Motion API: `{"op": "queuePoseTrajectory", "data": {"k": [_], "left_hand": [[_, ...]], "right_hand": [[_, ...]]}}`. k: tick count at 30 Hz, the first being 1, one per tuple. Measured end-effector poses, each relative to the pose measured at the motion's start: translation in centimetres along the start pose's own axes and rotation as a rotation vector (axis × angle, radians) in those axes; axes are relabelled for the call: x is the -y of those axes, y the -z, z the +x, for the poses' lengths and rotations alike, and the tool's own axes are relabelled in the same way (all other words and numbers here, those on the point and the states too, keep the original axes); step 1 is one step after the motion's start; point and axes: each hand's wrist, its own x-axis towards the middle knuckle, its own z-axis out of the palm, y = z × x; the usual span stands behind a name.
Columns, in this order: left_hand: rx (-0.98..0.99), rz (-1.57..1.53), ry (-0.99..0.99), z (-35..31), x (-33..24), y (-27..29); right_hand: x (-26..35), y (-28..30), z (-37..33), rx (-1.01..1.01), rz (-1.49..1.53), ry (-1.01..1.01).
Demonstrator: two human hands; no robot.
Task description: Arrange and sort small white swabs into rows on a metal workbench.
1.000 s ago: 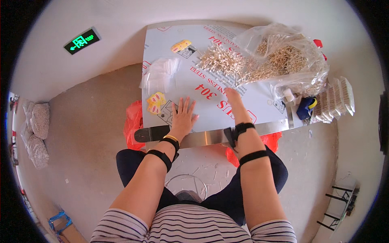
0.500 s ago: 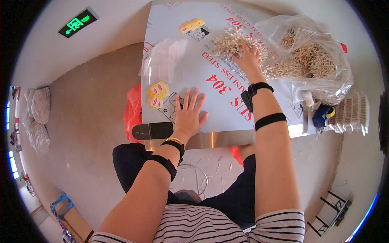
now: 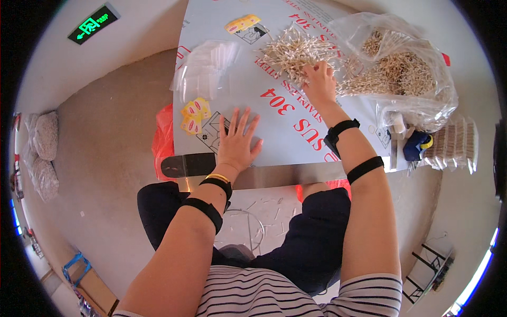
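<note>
My left hand [image 3: 236, 138] lies flat with fingers spread on the film-covered steel table [image 3: 317, 113], near its front edge. A loose heap of cotton swabs [image 3: 296, 50] lies farther off, right of the middle. My right hand [image 3: 320, 83] is at the heap's near right edge, fingers curled in and closed on swabs there; its palm side is hidden. To its right, more cotton swabs [image 3: 404, 74] spill from a large clear plastic bag [image 3: 393, 108]. Yellow printed cards [image 3: 195, 113] lie just left of my left hand, and clear plastic sleeves [image 3: 203, 68] are beyond them.
Another small stack of yellow cards [image 3: 243, 23] lies at the far left of the table. A blue tape dispenser [image 3: 417, 147] and packed bundles [image 3: 455, 145] stand at the right edge. Red plastic [image 3: 164, 140] hangs at the left side. Filled bags [image 3: 46, 153] rest by the left wall.
My right hand has drawn nearer and slightly left, off the top of the heap, and its fingers have curled in. The swab heap looks more spread out. My left hand stays flat.
</note>
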Motion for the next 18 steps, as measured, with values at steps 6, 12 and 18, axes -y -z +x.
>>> {"op": "queuePoseTrajectory", "data": {"k": [6,12,18], "left_hand": [[0.039,0.037,0.003,0.0,-0.1,0.0],[0.021,0.048,0.008,-0.1,-0.1,-0.1],[0.017,0.051,0.01,0.0,-0.3,-0.3]], "right_hand": [[-1.7,2.5,0.7,-0.14,0.153,0.054],[0.4,4.9,-1.8,-0.153,0.452,-0.02],[0.5,0.8,-5.5,-0.145,0.341,0.457]]}}
